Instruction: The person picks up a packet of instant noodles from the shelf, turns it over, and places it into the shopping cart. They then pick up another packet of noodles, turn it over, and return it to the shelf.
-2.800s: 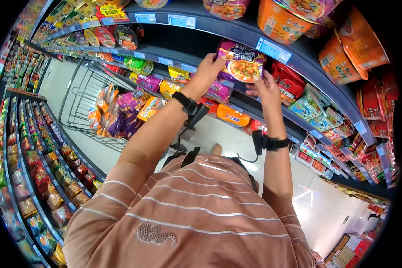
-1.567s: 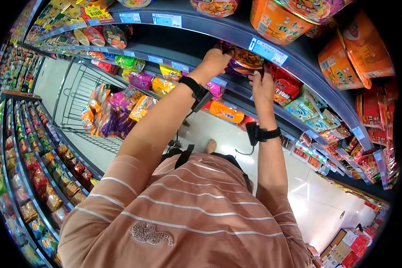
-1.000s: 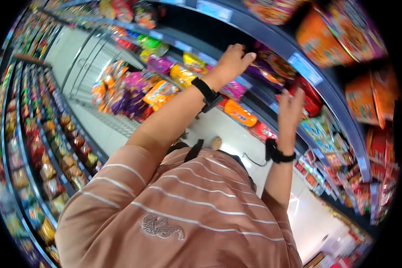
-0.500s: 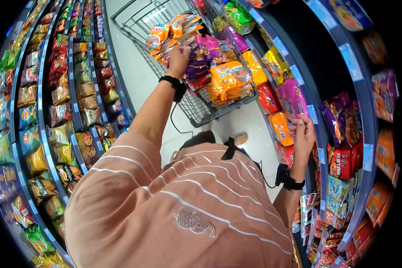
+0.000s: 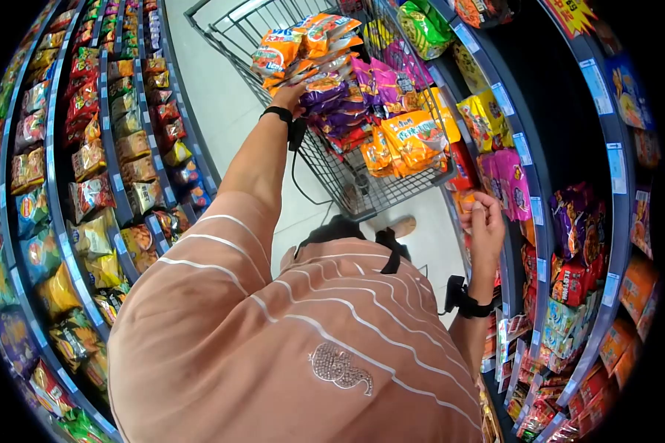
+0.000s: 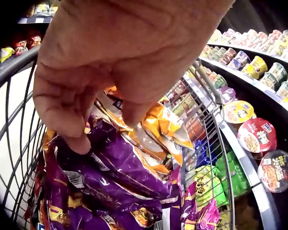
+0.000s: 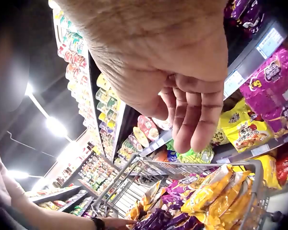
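Note:
In the head view my left hand (image 5: 290,96) reaches into a wire shopping cart (image 5: 403,205) piled with bagged instant noodles. Loosely bent fingers rest at the purple noodle packs (image 6: 115,163) in the left wrist view, and the thumb, apart from the fingers, lies by orange-and-white packs (image 6: 156,134). Orange noodle packs (image 5: 414,136) and magenta packs (image 5: 388,85) fill the rest of the pile. My right hand (image 5: 485,225) hangs between the cart and the shelf, fingers loosely curled, holding nothing; the right wrist view shows it above the cart's near end.
Shelves with price-tag edges (image 5: 528,148) run close along the right, bearing purple noodle packs (image 5: 578,221) and red packs (image 5: 573,279). Another shelf row with packets (image 5: 89,159) lines the left. Pale tiled floor (image 5: 210,103) shows between, with a foot (image 5: 400,226) under the cart's near end.
Both hands released a purple noodle pack at the shelf. The view turned toward the cart; my left hand moved onto its packs, while the right hand dropped beside the shelf.

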Demonstrator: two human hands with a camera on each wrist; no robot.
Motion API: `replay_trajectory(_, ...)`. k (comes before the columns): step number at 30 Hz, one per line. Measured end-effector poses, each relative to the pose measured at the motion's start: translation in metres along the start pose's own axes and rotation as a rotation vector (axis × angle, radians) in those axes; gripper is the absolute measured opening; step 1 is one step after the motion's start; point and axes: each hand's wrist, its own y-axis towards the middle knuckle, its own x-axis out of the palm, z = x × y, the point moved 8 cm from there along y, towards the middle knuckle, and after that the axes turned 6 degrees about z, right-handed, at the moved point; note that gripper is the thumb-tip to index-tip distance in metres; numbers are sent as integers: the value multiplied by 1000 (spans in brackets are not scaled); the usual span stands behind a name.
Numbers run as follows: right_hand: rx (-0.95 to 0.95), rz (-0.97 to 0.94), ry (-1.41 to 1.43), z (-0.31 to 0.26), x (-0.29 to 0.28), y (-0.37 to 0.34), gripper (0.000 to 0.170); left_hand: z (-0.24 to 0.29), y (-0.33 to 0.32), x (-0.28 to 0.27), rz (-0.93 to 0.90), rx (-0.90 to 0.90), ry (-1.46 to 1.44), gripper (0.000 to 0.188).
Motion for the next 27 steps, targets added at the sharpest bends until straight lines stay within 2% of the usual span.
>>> replay_trajectory(2,21,2,-13,-4,11,-3,24,5,-1,2,26,24,-88,39)
replay_trajectory(5,9,3,14,-4,24,-3,25,1,15,4,-28,3,-181,35)
replay_trajectory(6,13,5,22,-4,28,-4,25,1,21,4,-23,56,-217,43)
replay_trajectory(9,22,1,42,-3,40,-4,25,-12,31,8,-144,-62,-196,40)
replay_trajectory(13,27,-7,53,-4,51,-5,26,-7,16,11,-109,-185,-495,26)
replay_trajectory(14,26,-8,52,-5,54,-5,26,-14,29,13,-113,-237,-530,26)
replay_trajectory(17,42,-9,51,-7,61,-5,26,-2,7,12,-152,-264,-569,23)
replay_trajectory(20,33,-35,65,-10,70,-3,25,5,14,18,-376,-118,-611,21)
replay_trajectory(23,24,-72,71,-12,81,0,24,-7,10,23,-361,-227,-606,16)
replay_trajectory(27,22,-127,39,-21,99,2,23,-12,6,22,-308,-185,-568,17)
